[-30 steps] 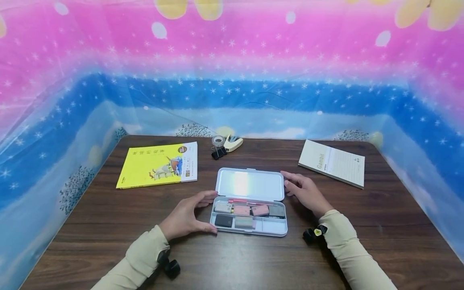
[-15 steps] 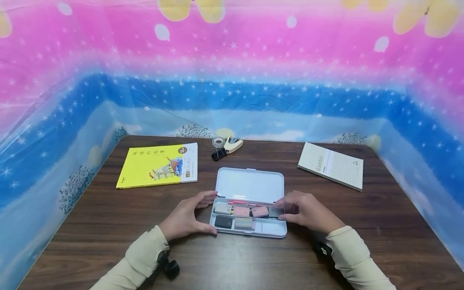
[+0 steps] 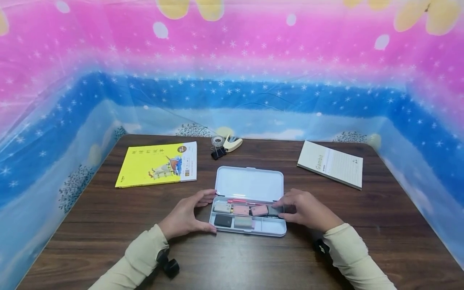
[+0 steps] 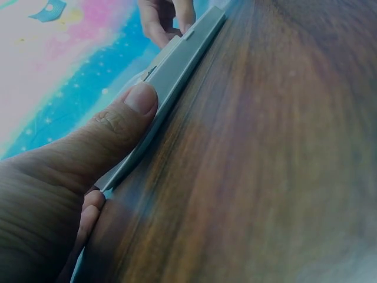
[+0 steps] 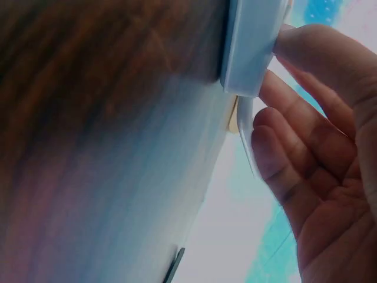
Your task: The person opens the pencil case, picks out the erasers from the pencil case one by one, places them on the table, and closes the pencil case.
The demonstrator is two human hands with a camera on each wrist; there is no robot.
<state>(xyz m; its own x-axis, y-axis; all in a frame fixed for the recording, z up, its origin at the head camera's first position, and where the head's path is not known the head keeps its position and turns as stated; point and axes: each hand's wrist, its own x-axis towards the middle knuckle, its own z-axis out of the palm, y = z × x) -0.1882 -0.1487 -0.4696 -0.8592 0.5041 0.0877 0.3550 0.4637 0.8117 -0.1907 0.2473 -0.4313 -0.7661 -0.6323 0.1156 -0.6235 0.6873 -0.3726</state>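
A white pencil case lies unfolded on the table, its lid tipped back. My left hand holds its left end, thumb at the front corner and fingers at the hinge side; the left wrist view shows the thumb against the case's front wall. My right hand reaches over the right end and pinches a dark grey eraser-like block in the rear compartment. Beside it sit pink blocks, a white block and a red pen. A black block and a pale grey one occupy the front compartments.
Behind the case stand a tape roll, a black binder clip and a cream stapler. A yellow book lies at left, a cream notebook at right. Patterned cloth surrounds the wooden table.
My right hand has moved from beside the lid, left and toward me, to the grey block at the case's right end. My left hand has kept its hold on the case.
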